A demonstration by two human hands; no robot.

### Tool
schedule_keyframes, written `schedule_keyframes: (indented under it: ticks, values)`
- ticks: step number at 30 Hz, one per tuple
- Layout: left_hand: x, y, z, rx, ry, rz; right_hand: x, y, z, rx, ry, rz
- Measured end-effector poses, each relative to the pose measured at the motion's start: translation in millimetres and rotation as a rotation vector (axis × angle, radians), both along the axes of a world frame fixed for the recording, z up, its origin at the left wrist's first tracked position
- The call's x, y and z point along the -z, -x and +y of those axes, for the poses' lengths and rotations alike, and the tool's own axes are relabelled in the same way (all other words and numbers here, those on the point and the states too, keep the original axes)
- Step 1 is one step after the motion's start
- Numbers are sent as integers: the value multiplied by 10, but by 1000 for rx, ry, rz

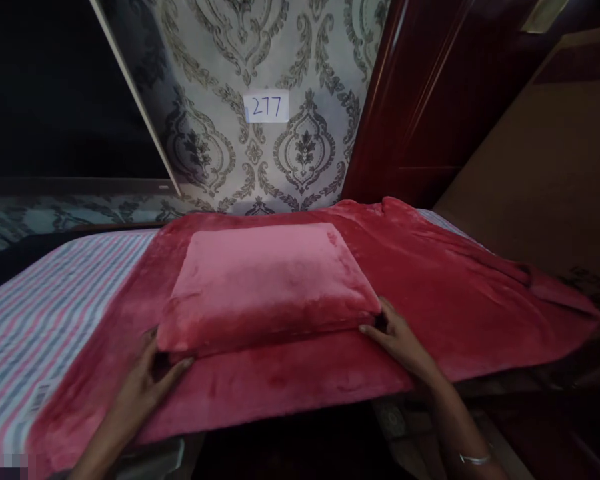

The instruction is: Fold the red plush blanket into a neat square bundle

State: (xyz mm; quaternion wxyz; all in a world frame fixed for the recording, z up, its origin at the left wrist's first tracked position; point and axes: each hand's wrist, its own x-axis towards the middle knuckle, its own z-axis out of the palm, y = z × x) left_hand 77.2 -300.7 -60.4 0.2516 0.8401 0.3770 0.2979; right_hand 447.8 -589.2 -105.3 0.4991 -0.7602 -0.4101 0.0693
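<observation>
A folded plush blanket (pixel 265 280), pink on top and redder along its front, forms a thick rectangular bundle. It lies flat on a spread red plush cloth (pixel 430 300). My left hand (pixel 139 381) grips the bundle's front left corner, with the thumb along the front edge and the other fingers partly hidden at the side. At the front right corner, my right hand (pixel 397 333) holds on the same way, thumb in front and fingertips behind the corner. A thin bracelet (pixel 474 459) circles the right wrist.
Under the red cloth, a striped sheet (pixel 65 293) shows at the left. Behind stands a patterned wall (pixel 305 60) with a paper label (pixel 267 106) reading 277. A dark screen (pixel 65 93) is at upper left, a dark red wooden panel (pixel 420 87) and cardboard (pixel 545 167) at right.
</observation>
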Motion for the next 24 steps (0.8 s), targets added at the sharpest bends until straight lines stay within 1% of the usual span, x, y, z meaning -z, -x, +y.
schedule_keyframes:
  ticks: [3, 5, 7, 10, 12, 16, 19, 21, 24]
  values:
    - [98, 3, 3, 22, -106, 22, 87, -13, -23, 50, 10, -139]
    - [116, 1, -6, 10, -96, 10, 110, -14, -16, 78, 2, -190]
    - [102, -3, -28, -3, -29, -23, 100, -5, -6, 103, 8, -199]
    - [73, -15, -67, 5, 75, -43, 64, 26, -2, 128, 33, -160]
    - [72, -34, -80, 19, 100, -38, 49, 46, 7, 135, 34, -118]
    - [72, -58, -43, -24, 104, -67, 21, 43, 45, 119, -62, -17]
    - [17, -2, 46, -38, 146, -101, -15, 4, 32, 118, -107, 33]
    - [-37, 50, 109, -23, 166, -97, -33, -14, 7, 111, -87, 37]
    - [-99, 80, 154, -17, 169, -25, -40, -7, -9, 101, -44, 21]
